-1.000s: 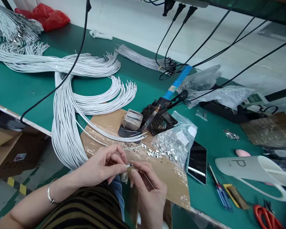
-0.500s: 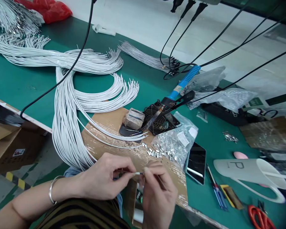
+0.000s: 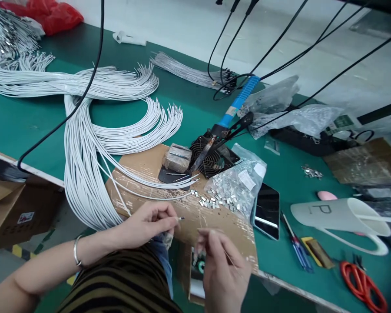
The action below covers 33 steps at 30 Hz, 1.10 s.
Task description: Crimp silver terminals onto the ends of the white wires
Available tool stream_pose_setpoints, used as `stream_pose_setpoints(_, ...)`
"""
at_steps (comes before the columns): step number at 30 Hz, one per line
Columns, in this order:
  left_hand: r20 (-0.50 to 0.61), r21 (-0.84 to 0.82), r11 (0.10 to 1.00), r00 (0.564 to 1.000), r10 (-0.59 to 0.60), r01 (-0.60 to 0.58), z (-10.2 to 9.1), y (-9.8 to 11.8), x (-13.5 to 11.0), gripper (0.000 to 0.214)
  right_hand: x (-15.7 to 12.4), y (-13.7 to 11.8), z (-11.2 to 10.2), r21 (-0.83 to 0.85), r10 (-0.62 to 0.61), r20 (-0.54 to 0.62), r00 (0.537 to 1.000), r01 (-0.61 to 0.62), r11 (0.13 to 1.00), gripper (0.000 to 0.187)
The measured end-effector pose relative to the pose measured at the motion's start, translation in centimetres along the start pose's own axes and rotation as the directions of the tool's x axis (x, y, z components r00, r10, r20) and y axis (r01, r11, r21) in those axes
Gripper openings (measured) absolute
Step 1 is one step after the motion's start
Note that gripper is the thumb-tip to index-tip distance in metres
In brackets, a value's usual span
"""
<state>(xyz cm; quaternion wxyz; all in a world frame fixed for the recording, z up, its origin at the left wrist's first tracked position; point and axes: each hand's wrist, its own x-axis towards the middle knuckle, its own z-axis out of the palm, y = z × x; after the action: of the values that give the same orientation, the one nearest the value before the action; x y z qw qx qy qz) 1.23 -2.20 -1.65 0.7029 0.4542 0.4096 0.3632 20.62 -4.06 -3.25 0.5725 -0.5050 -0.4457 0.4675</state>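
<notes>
First, the left hand: closed in a pinch on the wire end, thumb against forefinger; a bracelet sits on that wrist.
Wire end: over the near edge of the cardboard sheet, its bare tip poking out past the fingertips; its long axis runs roughly level, left to right, with the tip aimed right.
Right hand: lower than that tip and to its right, apart from it; the fingers are drawn narrowly together on a thin strand that trails down and right across the hand.
Gap: the tip and the right fingertips face each other across a short stretch of cardboard; the left hand has the wire, and the right hand is nearer the loose metal clips.
Metal clips: scattered on the cardboard beyond both hands, just beside their clear bag.
Beyond: a blue-handled soldering iron rests over a fan; the white wire bundle curves off to the left.
Hard to see: the right fingertips are blurred, so a clip may sit between them, but I cannot tell. The wire's run under the left palm is hidden. The right wrist is cut off by the bottom edge.
</notes>
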Motion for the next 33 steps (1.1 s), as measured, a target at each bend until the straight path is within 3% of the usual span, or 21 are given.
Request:
stream_pose_setpoints(3,-0.014,-0.099,0.994,0.999,-0.043,0.041,-0.3,0.2,-0.5,0.044,-0.1,0.2,0.8,-0.053,-0.002,0.095,0.995,0.007,0.999,0.006)
stream_pose_setpoints(8,0.026,-0.178,0.98,0.996,-0.082,0.085,-0.1,1.3,-1.2,0.045,0.4,0.2,1.9,-0.051,-0.018,0.201,0.979,0.029,0.998,0.01)
stream_pose_setpoints(12,0.041,-0.147,0.983,0.993,-0.108,0.113,0.0,1.6,-1.2,0.046,0.7,-0.1,2.2,-0.027,-0.066,0.245,0.967,0.075,0.997,0.009)
stream_pose_setpoints(17,0.052,-0.124,0.984,0.991,-0.124,0.13,0.1,1.5,-0.8,0.046,1.0,-0.1,2.2,-0.01,-0.17,0.219,0.961,0.176,0.984,0.015)
stream_pose_setpoints(20,0.027,-0.131,0.985,0.993,-0.112,0.115,0.2,1.3,-0.6,0.044,1.4,0.0,2.0,0.025,-0.198,0.106,0.974,0.197,0.98,0.014)
stream_pose_setpoints(24,-0.016,-0.152,0.982,0.993,-0.113,0.11,0.4,1.2,-0.4,0.044,1.9,-0.1,1.6,0.062,-0.145,-0.016,0.989,0.146,0.987,0.02)
stream_pose_setpoints(29,-0.06,-0.163,0.982,0.992,-0.11,0.099,0.5,1.4,-0.4,0.043,0.8,0.2,1.6,0.017,-0.049,0.093,0.994,0.047,0.999,0.009)
stream_pose_setpoints(33,-0.087,-0.18,0.981,0.992,-0.089,0.073,0.4,1.4,-0.4,0.036,0.0,0.3,1.8,-0.023,-0.048,0.161,0.986,0.052,0.998,0.009)
